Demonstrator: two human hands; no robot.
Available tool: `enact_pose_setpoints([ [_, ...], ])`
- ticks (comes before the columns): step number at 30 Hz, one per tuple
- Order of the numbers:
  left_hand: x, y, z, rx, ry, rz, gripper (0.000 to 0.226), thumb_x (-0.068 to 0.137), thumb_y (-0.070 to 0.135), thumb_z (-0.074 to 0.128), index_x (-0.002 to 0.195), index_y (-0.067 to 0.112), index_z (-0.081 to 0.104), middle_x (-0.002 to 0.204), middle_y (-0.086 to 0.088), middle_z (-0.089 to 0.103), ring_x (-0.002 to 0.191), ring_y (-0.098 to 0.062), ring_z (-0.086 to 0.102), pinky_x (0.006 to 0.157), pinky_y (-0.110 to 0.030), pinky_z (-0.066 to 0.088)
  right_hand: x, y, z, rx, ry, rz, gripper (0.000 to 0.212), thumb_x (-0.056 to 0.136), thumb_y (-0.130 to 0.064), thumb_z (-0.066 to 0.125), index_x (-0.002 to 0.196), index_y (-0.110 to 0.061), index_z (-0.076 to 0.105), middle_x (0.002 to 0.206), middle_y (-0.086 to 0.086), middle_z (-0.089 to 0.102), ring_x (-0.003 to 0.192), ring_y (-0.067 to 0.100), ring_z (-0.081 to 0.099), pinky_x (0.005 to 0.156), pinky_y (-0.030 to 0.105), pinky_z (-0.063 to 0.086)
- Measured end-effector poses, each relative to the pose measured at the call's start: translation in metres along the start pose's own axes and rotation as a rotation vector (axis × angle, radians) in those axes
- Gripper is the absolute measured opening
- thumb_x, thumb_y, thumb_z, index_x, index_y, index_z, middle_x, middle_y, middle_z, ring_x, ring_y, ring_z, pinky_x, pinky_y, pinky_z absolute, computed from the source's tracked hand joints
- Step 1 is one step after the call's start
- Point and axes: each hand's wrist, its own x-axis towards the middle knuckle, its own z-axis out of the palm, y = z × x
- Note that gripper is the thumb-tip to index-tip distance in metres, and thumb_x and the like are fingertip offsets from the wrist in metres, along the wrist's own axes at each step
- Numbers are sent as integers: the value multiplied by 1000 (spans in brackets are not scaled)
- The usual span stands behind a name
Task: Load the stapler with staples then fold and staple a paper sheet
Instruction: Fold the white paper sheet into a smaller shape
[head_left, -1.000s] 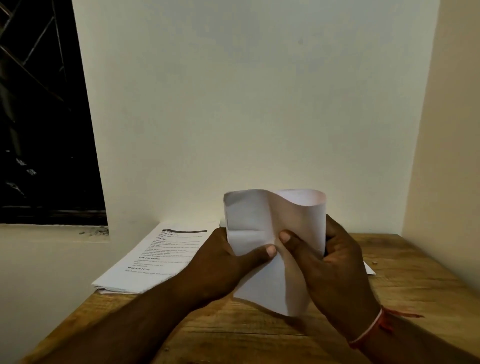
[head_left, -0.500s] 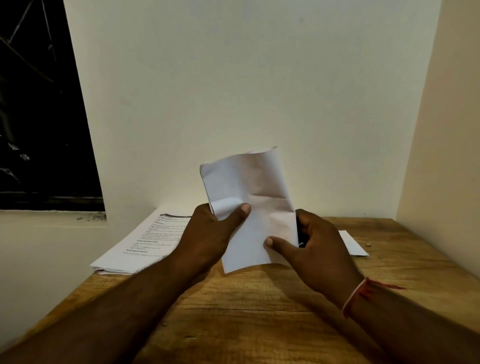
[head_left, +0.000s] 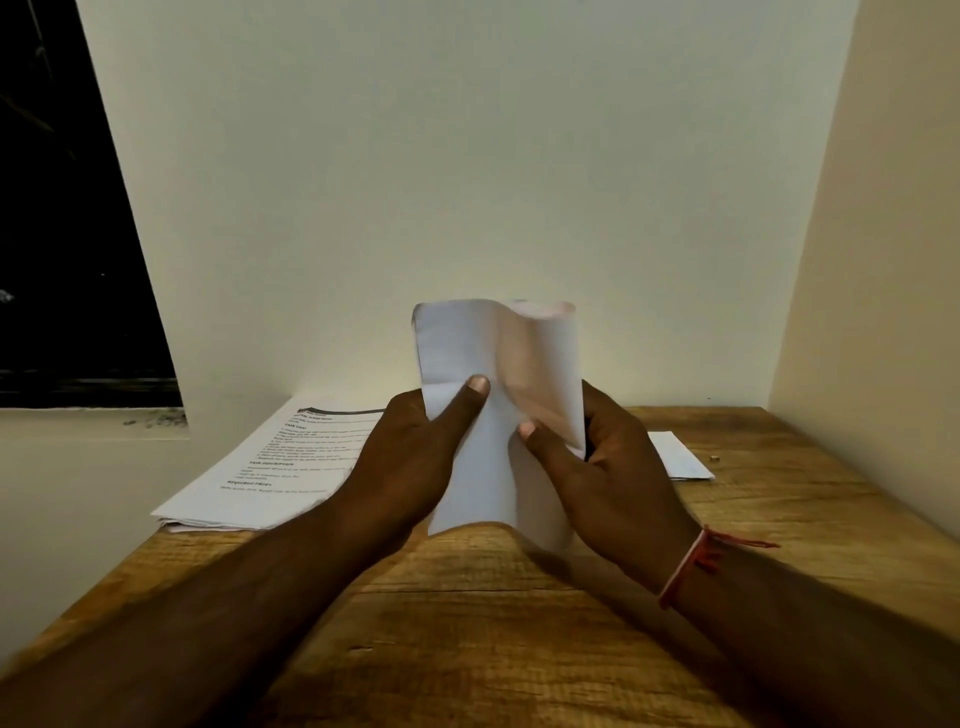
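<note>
A white folded paper sheet (head_left: 480, 457) stands upright above the wooden table (head_left: 519, 623), held by both hands. My left hand (head_left: 410, 457) grips its left edge, thumb pressed on the front. My right hand (head_left: 608, 478) holds the right edge, thumb on the front; a dark sliver shows between the palm and the paper, too hidden to name. The sheet's top right part curls over and is blurred. No stapler is clearly visible.
A stack of printed sheets (head_left: 275, 462) lies at the table's back left, overhanging the edge. Another white paper (head_left: 680, 457) lies behind my right hand, with a tiny object (head_left: 715, 459) beside it. Walls close in behind and at the right; a dark window (head_left: 67, 234) is left.
The sheet's top, standing flat half a second ago, has curled over to the right. Both hands have shifted slightly on the paper and still hold it.
</note>
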Motion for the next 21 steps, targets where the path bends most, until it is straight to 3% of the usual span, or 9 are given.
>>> enact_pose_setpoints([
  [3, -1, -3, 2, -43, -17, 19, 29, 108, 53, 63, 102, 30, 79, 90, 16, 86, 81, -4, 82, 61, -16, 62, 0, -3, -1, 12, 1, -22, 18, 106, -44, 64, 122, -51, 62, 110, -32, 73, 104, -9, 70, 78, 11, 58],
  [10, -3, -9, 7, -73, -14, 0, 29, 105, 52, 66, 115, 26, 75, 86, 20, 83, 76, 2, 80, 55, -11, 56, 0, 0, 1, 35, 42, 28, 20, 107, -57, 49, 122, -46, 57, 112, -34, 68, 101, -7, 69, 76, 11, 56],
  [13, -3, -12, 7, -62, -25, 34, 22, 102, 50, 70, 109, 29, 73, 84, 24, 82, 76, 4, 79, 56, -10, 56, -1, 2, 2, 41, 51, 27, 19, 108, -55, 49, 122, -45, 57, 114, -32, 68, 103, -5, 70, 80, 18, 58],
  [16, -4, -13, 6, -61, -23, 55, 31, 96, 51, 76, 117, 29, 76, 95, 18, 86, 85, -3, 83, 64, -15, 62, -2, 2, 3, 67, 44, 18, 19, 107, -54, 52, 120, -43, 58, 113, -29, 71, 101, -3, 72, 80, 20, 61],
  [21, -5, -18, 6, -92, -30, 49, 39, 95, 36, 84, 130, 20, 76, 110, 3, 88, 99, -15, 85, 77, -23, 68, -1, 6, 5, 56, 15, 16, 12, 107, -46, 61, 118, -47, 57, 113, -33, 70, 103, -9, 69, 78, 10, 57],
])
